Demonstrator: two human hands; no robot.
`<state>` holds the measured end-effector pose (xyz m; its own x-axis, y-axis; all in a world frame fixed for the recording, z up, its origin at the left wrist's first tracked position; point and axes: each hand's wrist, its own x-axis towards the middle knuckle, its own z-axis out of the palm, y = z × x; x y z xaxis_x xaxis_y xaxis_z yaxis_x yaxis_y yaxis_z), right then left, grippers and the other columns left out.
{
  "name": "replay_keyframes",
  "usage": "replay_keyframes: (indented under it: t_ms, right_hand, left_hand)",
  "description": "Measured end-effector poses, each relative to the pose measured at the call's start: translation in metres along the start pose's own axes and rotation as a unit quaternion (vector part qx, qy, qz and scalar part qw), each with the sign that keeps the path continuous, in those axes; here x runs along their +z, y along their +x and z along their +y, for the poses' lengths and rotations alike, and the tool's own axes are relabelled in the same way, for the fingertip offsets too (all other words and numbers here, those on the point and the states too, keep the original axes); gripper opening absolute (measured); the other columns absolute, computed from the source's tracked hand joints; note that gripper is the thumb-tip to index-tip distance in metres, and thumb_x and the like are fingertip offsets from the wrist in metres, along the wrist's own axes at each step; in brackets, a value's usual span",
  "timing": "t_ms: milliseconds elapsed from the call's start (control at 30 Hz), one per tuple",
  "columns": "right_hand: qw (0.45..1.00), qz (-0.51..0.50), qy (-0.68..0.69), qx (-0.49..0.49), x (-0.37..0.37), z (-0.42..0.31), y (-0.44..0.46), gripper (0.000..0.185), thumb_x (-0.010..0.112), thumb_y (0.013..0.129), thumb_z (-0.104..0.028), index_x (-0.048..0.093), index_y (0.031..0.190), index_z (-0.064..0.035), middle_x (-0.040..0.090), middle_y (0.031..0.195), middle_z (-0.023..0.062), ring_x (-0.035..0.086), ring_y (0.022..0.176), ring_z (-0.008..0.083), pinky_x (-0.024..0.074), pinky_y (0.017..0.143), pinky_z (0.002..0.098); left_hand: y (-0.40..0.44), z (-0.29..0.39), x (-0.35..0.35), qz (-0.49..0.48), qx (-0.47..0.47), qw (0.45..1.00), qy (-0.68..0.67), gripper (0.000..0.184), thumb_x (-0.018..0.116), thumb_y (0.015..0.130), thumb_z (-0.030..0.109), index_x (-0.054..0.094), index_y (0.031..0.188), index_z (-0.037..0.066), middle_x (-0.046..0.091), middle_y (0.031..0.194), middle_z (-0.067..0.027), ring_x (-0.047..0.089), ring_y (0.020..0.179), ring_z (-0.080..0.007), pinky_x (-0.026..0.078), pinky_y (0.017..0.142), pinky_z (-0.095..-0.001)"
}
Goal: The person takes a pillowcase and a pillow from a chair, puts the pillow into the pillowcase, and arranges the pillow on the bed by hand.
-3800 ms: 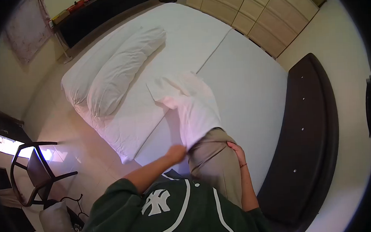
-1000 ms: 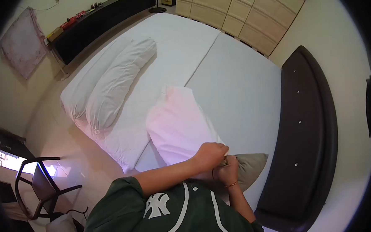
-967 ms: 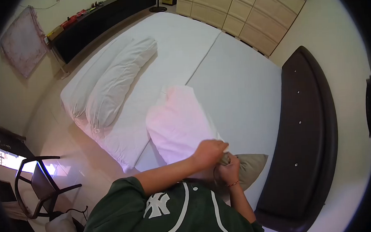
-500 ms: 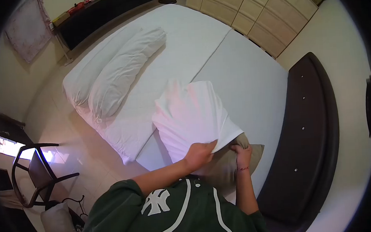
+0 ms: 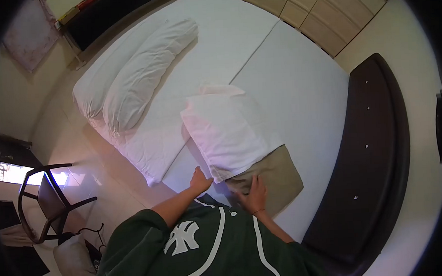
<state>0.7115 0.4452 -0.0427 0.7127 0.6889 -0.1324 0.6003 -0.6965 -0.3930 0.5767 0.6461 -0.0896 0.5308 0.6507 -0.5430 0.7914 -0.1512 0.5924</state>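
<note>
A white pillowcase (image 5: 225,128) lies on the bed, pulled over part of an olive-brown pillow (image 5: 283,177). The bare end of that pillow sticks out toward the headboard side. My right hand (image 5: 254,195) rests on the brown fabric near the case's opening, fingers apart. At the near corner of the pillowcase is my left hand (image 5: 200,181), with thumb and fingers apart; whether its fingertips touch the cloth is hard to tell.
Two white bolsters (image 5: 150,67) lie along the far left of the white-sheeted bed (image 5: 298,84). A dark padded headboard (image 5: 370,165) stands on the right. Drawers (image 5: 324,17) line the back, and a dark chair (image 5: 49,202) is on the floor at left, beside a grey cushion (image 5: 73,260).
Both hands have let go of the case's bunched edge. The left moved down-left to the near corner, the right left onto the pillow. The case now lies flatter, with more brown pillow showing.
</note>
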Motion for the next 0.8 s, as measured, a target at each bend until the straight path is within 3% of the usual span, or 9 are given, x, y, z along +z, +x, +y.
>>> replay_keyframes:
  t_ms: [33,100,200,333,433,500,567,733,800]
  right_hand:
    - [0.997,-0.039,-0.061,0.023,0.0,-0.017,-0.006,0.104,0.073,0.066,-0.051,0.02,0.147,-0.0122,0.027,0.144,0.0262,0.027,0.133,0.0408,0.0171,0.107,0.058]
    - [0.975,-0.112,-0.182,0.065,-0.004,-0.035,-0.009,0.112,0.073,0.064,-0.056,0.014,0.149,-0.0116,0.02,0.148,0.028,0.02,0.137,0.0413,0.0109,0.109,0.06]
    - [0.979,-0.092,-0.17,0.059,0.031,-0.006,0.003,0.12,0.074,0.062,-0.056,0.006,0.15,-0.0123,0.012,0.151,0.0269,0.01,0.141,0.0392,0.0035,0.109,0.0623]
    - [0.993,-0.014,-0.112,0.033,0.047,0.028,0.047,0.091,0.071,0.071,-0.03,0.023,0.145,-0.0113,0.045,0.134,0.0229,0.042,0.124,0.0361,0.0206,0.105,0.0569]
    - [0.994,-0.049,-0.096,0.023,0.037,0.043,0.083,0.062,0.065,0.074,-0.017,0.043,0.132,-0.0077,0.064,0.103,0.0176,0.06,0.097,0.0339,0.0386,0.092,0.0499]
    - [0.999,-0.035,-0.025,-0.003,0.023,0.047,0.094,0.048,0.063,0.075,-0.014,0.052,0.121,-0.0058,0.065,0.091,0.0177,0.062,0.088,0.0355,0.0449,0.081,0.0453]
    - [0.997,-0.007,0.07,-0.022,-0.003,0.041,0.102,0.033,0.059,0.076,-0.011,0.061,0.108,-0.0041,0.065,0.082,0.0184,0.064,0.078,0.0324,0.0496,0.067,0.0363]
    - [0.932,0.032,0.355,-0.071,-0.094,0.024,0.13,0.025,0.058,0.08,-0.011,0.062,0.1,0.0034,0.068,0.084,0.0128,0.062,0.074,0.0202,0.0487,0.07,0.0325]
    - [0.937,-0.019,0.349,0.0,-0.158,-0.01,0.132,0.025,0.06,0.084,-0.013,0.062,0.101,0.0049,0.068,0.089,0.0088,0.063,0.076,0.0166,0.0494,0.07,0.029]
  left_hand:
    - [0.004,-0.011,0.003,-0.029,-0.037,0.998,-0.03,0.097,0.075,0.067,0.025,0.019,0.141,-0.003,0.054,0.118,-0.0285,0.056,0.108,-0.0409,0.047,0.09,-0.0429]
    - [0.015,-0.028,0.014,-0.076,0.01,0.997,0.001,0.101,0.075,0.066,0.025,0.015,0.142,-0.003,0.056,0.114,-0.0298,0.059,0.103,-0.0415,0.049,0.088,-0.0422]
    - [0.008,-0.022,0.011,-0.146,0.018,0.989,0.011,0.105,0.076,0.066,0.026,0.011,0.142,-0.004,0.058,0.11,-0.0308,0.06,0.102,-0.0409,0.049,0.086,-0.0426]
    - [0.002,-0.005,-0.001,-0.193,0.006,0.981,0.015,0.11,0.077,0.065,0.025,0.005,0.143,-0.004,0.057,0.112,-0.0301,0.059,0.104,-0.0406,0.048,0.089,-0.0419]
    - [0.011,-0.009,0.014,-0.163,0.035,0.986,0.001,0.115,0.079,0.065,0.025,0.001,0.144,-0.004,0.055,0.117,-0.029,0.057,0.108,-0.0399,0.047,0.092,-0.0414]
    - [0.013,-0.001,0.013,-0.176,0.035,0.983,-0.032,0.119,0.08,0.064,0.026,-0.002,0.144,-0.003,0.053,0.122,-0.0279,0.055,0.11,-0.0398,0.046,0.094,-0.0413]
    - [0.025,0.001,0.021,-0.127,0.097,0.983,-0.092,0.12,0.081,0.064,0.025,-0.004,0.145,-0.001,0.049,0.128,-0.0268,0.053,0.113,-0.04,0.045,0.096,-0.0414]
    - [0.021,0.078,-0.005,0.1,0.231,0.965,-0.077,0.116,0.077,0.065,0.018,-0.003,0.148,0.008,0.037,0.139,-0.0267,0.045,0.121,-0.0428,0.043,0.099,-0.0422]
    - [0.015,0.118,-0.032,0.171,0.297,0.938,-0.056,0.11,0.074,0.064,0.013,0.003,0.148,0.009,0.036,0.14,-0.0266,0.045,0.12,-0.0438,0.043,0.097,-0.0432]
